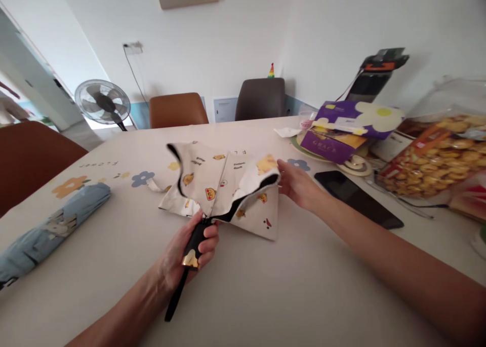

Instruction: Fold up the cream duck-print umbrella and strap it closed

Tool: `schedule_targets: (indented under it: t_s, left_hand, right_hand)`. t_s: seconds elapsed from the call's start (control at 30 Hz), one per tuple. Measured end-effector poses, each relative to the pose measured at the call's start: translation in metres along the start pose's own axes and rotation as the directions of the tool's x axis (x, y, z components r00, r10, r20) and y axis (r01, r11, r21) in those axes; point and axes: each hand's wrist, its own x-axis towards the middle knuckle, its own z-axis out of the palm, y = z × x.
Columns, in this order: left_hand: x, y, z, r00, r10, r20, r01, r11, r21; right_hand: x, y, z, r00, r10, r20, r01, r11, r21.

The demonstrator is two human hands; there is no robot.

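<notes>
A cream folding umbrella printed with small yellow figures lies collapsed and loose on the table. My left hand is closed round its black handle, and a black wrist strap hangs down from it toward me. My right hand pinches the far right edge of the umbrella's canopy, where the black lining shows. The fabric spreads out in folds between both hands.
A rolled light-blue umbrella lies at the left. A black phone sits to the right, beside purple boxes and a bag of snacks. Chairs and a fan stand beyond the table.
</notes>
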Motion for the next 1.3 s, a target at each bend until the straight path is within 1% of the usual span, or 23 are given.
schedule_targets:
  t_s: [0.07, 0.1, 0.17, 0.27, 0.3, 0.33, 0.4, 0.43, 0.47, 0.5, 0.53, 0.57, 0.63, 0.67, 0.73, 0.77, 0.83, 0.9, 0.97, 1.07, 1.13, 1.23, 1.3]
  left_hand:
    - [0.002, -0.001, -0.003, 1.0, -0.007, -0.017, 0.008, 0.999, 0.05]
    - [0.002, -0.001, -0.004, 0.999, -0.021, -0.023, 0.023, 0.997, 0.077]
    - [0.002, -0.002, -0.006, 0.998, -0.047, -0.034, 0.052, 0.99, 0.134]
    - [0.002, -0.003, -0.007, 0.997, -0.032, -0.067, 0.045, 0.977, 0.208]
    - [0.002, -0.004, -0.005, 0.996, -0.032, -0.08, 0.051, 0.969, 0.24]
    - [0.002, -0.004, -0.003, 0.994, -0.04, -0.101, 0.067, 0.957, 0.283]
    - [0.002, -0.006, 0.003, 0.984, -0.043, -0.171, 0.107, 0.917, 0.384]
    - [0.001, -0.008, 0.006, 0.977, -0.027, -0.213, 0.119, 0.893, 0.434]
    - [0.001, -0.01, 0.009, 0.968, 0.006, -0.251, 0.119, 0.87, 0.479]
    - [0.0, -0.012, 0.011, 0.96, 0.042, -0.278, 0.114, 0.846, 0.52]
    - [0.0, -0.014, 0.012, 0.954, 0.071, -0.292, 0.11, 0.823, 0.558]
    - [-0.001, -0.016, 0.012, 0.951, 0.084, -0.297, 0.114, 0.798, 0.592]
    - [-0.002, -0.018, 0.013, 0.953, 0.073, -0.294, 0.143, 0.748, 0.648]
    - [-0.003, -0.019, 0.013, 0.953, 0.064, -0.295, 0.158, 0.727, 0.668]
    - [-0.003, -0.019, 0.015, 0.949, 0.061, -0.308, 0.177, 0.706, 0.686]
    - [-0.004, -0.019, 0.016, 0.945, 0.066, -0.32, 0.183, 0.704, 0.686]
    - [-0.004, -0.019, 0.02, 0.933, 0.078, -0.352, 0.197, 0.707, 0.679]
    - [-0.005, -0.019, 0.022, 0.926, 0.074, -0.37, 0.211, 0.711, 0.671]
    - [-0.006, -0.017, 0.023, 0.934, 0.059, -0.352, 0.203, 0.721, 0.662]
    - [-0.008, -0.015, 0.021, 0.953, -0.002, -0.302, 0.196, 0.765, 0.614]
    - [-0.007, -0.014, 0.021, 0.953, -0.003, -0.303, 0.193, 0.777, 0.599]
    - [-0.004, -0.014, 0.019, 0.941, 0.065, -0.333, 0.179, 0.739, 0.649]
    - [-0.002, -0.015, 0.017, 0.937, 0.07, -0.341, 0.193, 0.71, 0.677]
  right_hand:
    - [-0.004, 0.004, -0.001, 0.972, 0.21, 0.108, -0.222, 0.968, 0.114]
    - [-0.004, 0.005, -0.002, 0.953, 0.273, 0.135, -0.291, 0.945, 0.147]
    - [-0.003, 0.009, -0.004, 0.95, 0.286, 0.127, -0.305, 0.939, 0.161]
    - [0.001, 0.016, -0.007, 0.964, 0.223, 0.143, -0.238, 0.965, 0.106]
    - [0.003, 0.017, -0.008, 0.975, 0.185, 0.124, -0.195, 0.979, 0.067]
    - [0.003, 0.018, -0.009, 0.988, 0.137, 0.076, -0.138, 0.99, 0.012]
    - [0.003, 0.018, -0.01, 0.998, -0.006, -0.059, -0.002, 0.991, -0.135]
    - [0.001, 0.015, -0.01, 0.99, -0.098, -0.104, 0.074, 0.974, -0.215]
    - [-0.001, 0.012, -0.01, 0.973, -0.201, -0.111, 0.161, 0.943, -0.292]
    - [-0.005, 0.008, -0.009, 0.95, -0.302, -0.081, 0.256, 0.899, -0.356]
    - [-0.011, 0.003, -0.008, 0.914, -0.405, -0.015, 0.365, 0.839, -0.405]
    - [-0.017, -0.002, -0.005, 0.86, -0.506, 0.06, 0.477, 0.758, -0.444]
    - [-0.031, -0.01, 0.004, 0.734, -0.62, 0.277, 0.665, 0.571, -0.482]
    - [-0.038, -0.012, 0.01, 0.663, -0.636, 0.395, 0.739, 0.473, -0.48]
    - [-0.048, -0.013, 0.023, 0.553, -0.572, 0.606, 0.831, 0.324, -0.452]
    - [-0.051, -0.011, 0.029, 0.532, -0.51, 0.676, 0.846, 0.295, -0.444]
    - [-0.053, -0.007, 0.04, 0.533, -0.399, 0.746, 0.844, 0.312, -0.436]
    - [-0.052, -0.002, 0.048, 0.553, -0.329, 0.765, 0.823, 0.359, -0.44]
    - [-0.051, 0.0, 0.054, 0.568, -0.286, 0.771, 0.804, 0.392, -0.447]
    - [-0.051, -0.001, 0.061, 0.579, -0.24, 0.779, 0.789, 0.406, -0.462]
    - [-0.053, -0.001, 0.066, 0.589, -0.221, 0.777, 0.781, 0.403, -0.478]
    - [-0.055, 0.0, 0.074, 0.61, -0.21, 0.764, 0.767, 0.4, -0.502]
    - [-0.055, 0.001, 0.077, 0.615, -0.212, 0.76, 0.763, 0.403, -0.505]
